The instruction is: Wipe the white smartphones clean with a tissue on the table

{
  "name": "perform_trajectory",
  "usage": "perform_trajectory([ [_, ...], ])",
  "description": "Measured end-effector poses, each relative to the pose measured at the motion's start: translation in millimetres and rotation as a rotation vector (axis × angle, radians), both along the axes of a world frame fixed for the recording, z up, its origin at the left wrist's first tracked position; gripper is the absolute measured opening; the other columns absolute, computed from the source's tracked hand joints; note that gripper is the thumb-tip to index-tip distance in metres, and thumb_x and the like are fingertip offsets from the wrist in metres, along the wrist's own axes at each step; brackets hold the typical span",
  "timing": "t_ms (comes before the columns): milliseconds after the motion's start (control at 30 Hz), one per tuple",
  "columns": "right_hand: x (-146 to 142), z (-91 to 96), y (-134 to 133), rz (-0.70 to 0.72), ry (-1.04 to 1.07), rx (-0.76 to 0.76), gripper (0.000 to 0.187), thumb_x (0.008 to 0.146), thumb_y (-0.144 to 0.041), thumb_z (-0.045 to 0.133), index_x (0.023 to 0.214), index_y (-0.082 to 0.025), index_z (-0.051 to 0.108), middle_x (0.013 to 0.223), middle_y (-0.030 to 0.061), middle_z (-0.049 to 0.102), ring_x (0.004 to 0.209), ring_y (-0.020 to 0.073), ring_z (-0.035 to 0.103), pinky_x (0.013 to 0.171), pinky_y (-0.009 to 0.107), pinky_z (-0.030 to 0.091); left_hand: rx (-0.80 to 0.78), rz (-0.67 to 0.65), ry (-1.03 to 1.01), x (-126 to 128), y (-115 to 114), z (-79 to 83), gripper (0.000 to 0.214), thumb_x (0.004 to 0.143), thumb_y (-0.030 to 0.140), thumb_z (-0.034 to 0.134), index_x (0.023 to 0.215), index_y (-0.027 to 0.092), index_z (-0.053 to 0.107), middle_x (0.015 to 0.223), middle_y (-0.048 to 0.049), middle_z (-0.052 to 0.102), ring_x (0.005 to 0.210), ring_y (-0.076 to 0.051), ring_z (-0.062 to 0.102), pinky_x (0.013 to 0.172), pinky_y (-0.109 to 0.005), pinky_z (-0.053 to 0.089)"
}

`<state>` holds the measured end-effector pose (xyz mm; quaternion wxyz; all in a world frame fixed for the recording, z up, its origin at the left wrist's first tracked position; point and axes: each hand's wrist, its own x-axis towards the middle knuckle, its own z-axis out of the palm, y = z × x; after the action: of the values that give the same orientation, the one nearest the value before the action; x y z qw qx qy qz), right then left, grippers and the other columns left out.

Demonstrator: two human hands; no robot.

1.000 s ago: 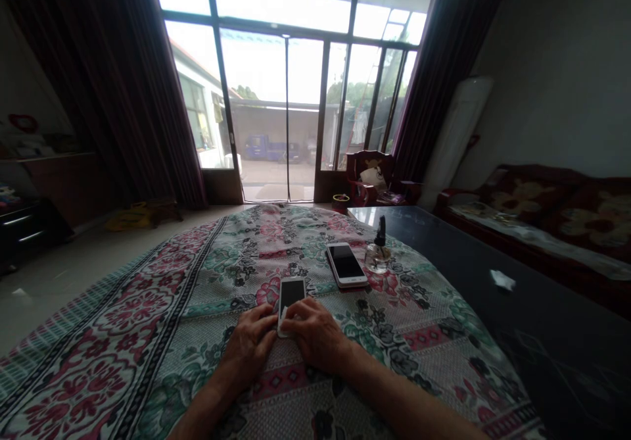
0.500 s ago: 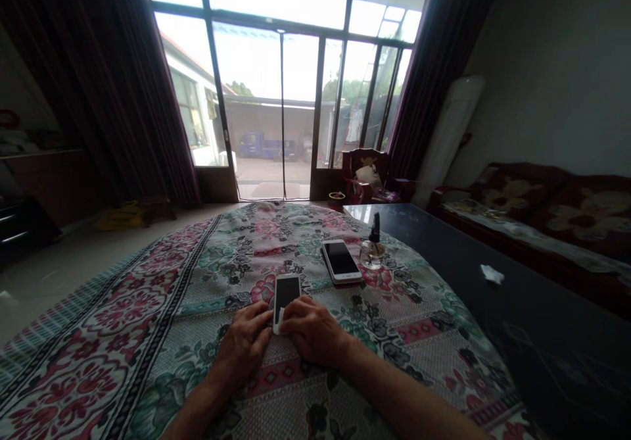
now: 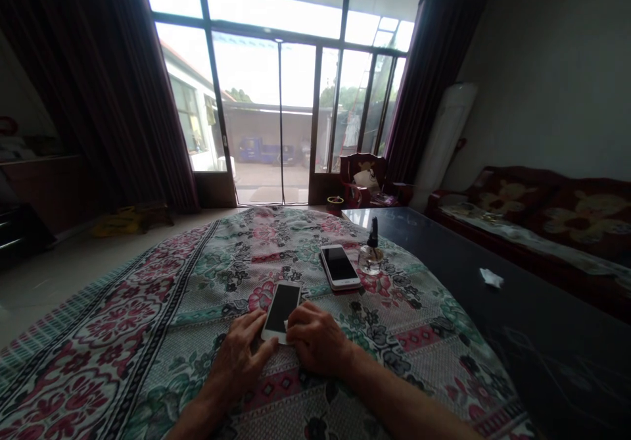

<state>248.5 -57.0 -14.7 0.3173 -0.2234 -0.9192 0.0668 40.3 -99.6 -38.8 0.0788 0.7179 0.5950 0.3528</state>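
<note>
1. The left hand [image 3: 240, 361] rested on the patterned cloth [image 3: 133, 308], with wide cloth running off to its left. Its grip was pressed together against the phone's lower left edge, though whether it pinched I could not tell.
2. The white smartphone [image 3: 281, 310] lay tilted on the cloth between both hands, probably steadied there for close handling.
3. The right hand [image 3: 318, 339] closed in from the other side, its fingers pressed together over the lower right edge; any pinch was equally unclear.
4. A second smartphone [image 3: 339, 267] lay just beyond, beside a glass bottle [image 3: 371, 260], apparently set aside from the hands' working room.
5. Past the cloth's right edge, a white tissue scrap [image 3: 491, 277] lay on the dark tabletop [image 3: 497, 361]
</note>
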Motion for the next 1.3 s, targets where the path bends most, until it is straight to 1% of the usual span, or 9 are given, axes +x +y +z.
perform_trajectory([
  [100,-2.0,-0.9,-0.2,-0.009,0.018,-0.029,0.020,0.079,-0.011,0.050,0.073,-0.021,0.067,0.085,0.0026,0.063,0.079,0.0152,0.054,0.079,0.029,0.045,-0.044,0.005,0.021,2.1,-1.3,2.0,0.044,0.079,0.044,0.063,0.116,0.021,0.066,0.124,-0.0081,0.065,0.120,-0.027,0.056,0.104,-0.043,0.045],
  [267,-2.5,-0.4,-0.1,0.022,0.012,-0.057,0.020,0.078,-0.010,0.051,0.076,-0.021,0.068,0.090,0.0019,0.064,0.083,0.0151,0.056,0.083,0.028,0.045,-0.045,0.062,0.094,8.6,-2.0,-1.3,0.064,0.070,0.046,0.071,0.123,0.013,0.060,0.130,-0.0139,0.060,0.126,-0.032,0.050,0.108,-0.046,0.041],
  [433,-3.2,-0.3,-2.9,0.035,0.033,-0.093,0.021,0.072,-0.008,0.055,0.080,-0.020,0.069,0.095,0.0024,0.062,0.085,0.0149,0.057,0.085,0.028,0.046,0.000,0.116,0.135,13.8,0.8,-5.6,0.058,0.076,0.050,0.063,0.120,0.012,0.060,0.130,-0.0147,0.059,0.125,-0.031,0.052,0.107,-0.045,0.041],
  [600,-3.5,4.2,-3.7,0.036,0.125,-0.070,0.016,0.082,-0.014,0.053,0.085,-0.020,0.068,0.095,0.0048,0.060,0.089,0.0160,0.057,0.085,0.030,0.047,-0.018,0.130,0.197,12.9,0.1,-8.7,0.065,0.073,0.050,0.065,0.126,0.013,0.056,0.135,-0.0145,0.056,0.127,-0.032,0.049,0.108,-0.047,0.040],
  [733,-6.7,7.1,-1.6,-0.071,0.339,-0.067,0.020,0.089,-0.016,0.048,0.100,-0.020,0.064,0.100,0.0076,0.058,0.096,0.0167,0.056,0.086,0.030,0.048,-0.028,0.124,0.222,12.9,-0.3,-10.9,0.073,0.074,0.055,0.063,0.131,0.011,0.052,0.137,-0.0158,0.054,0.129,-0.034,0.046,0.108,-0.049,0.038],
  [900,-12.0,3.0,-1.1,0.011,0.108,-0.073,0.013,0.083,-0.015,0.053,0.081,-0.021,0.065,0.088,0.0025,0.063,0.083,0.0146,0.058,0.085,0.029,0.046,0.013,0.146,0.231,16.0,4.2,-12.9,0.058,0.076,0.042,0.058,0.125,0.011,0.056,0.132,-0.0163,0.058,0.124,-0.032,0.051,0.107,-0.048,0.040],
  [1067,-16.1,1.8,-9.7,0.011,0.029,-0.044,0.013,0.083,-0.016,0.055,0.085,-0.021,0.067,0.091,0.0016,0.066,0.084,0.0149,0.057,0.087,0.029,0.044,0.019,0.081,0.216,2.1,10.2,-14.6,0.057,0.069,0.029,0.059,0.123,0.013,0.057,0.136,-0.0133,0.055,0.127,-0.029,0.050,0.109,-0.043,0.041],
  [1200,-18.2,1.3,-12.1,-0.004,0.002,-0.035,0.014,0.085,-0.017,0.054,0.085,-0.020,0.067,0.092,0.0018,0.066,0.084,0.0145,0.056,0.086,0.027,0.043,0.050,0.078,0.195,-10.6,10.9,-15.7,0.053,0.070,0.036,0.062,0.118,0.014,0.060,0.135,-0.0138,0.055,0.127,-0.032,0.049,0.107,-0.047,0.043],
  [1300,-13.0,1.6,-1.3,-0.080,-0.029,-0.044,0.016,0.086,-0.016,0.052,0.083,-0.019,0.067,0.090,0.0026,0.065,0.086,0.0149,0.056,0.088,0.027,0.042,0.043,0.086,0.188,-12.5,9.8,-13.6,0.049,0.069,0.039,0.064,0.111,0.014,0.064,0.132,-0.0134,0.058,0.125,-0.033,0.050,0.106,-0.048,0.044],
])
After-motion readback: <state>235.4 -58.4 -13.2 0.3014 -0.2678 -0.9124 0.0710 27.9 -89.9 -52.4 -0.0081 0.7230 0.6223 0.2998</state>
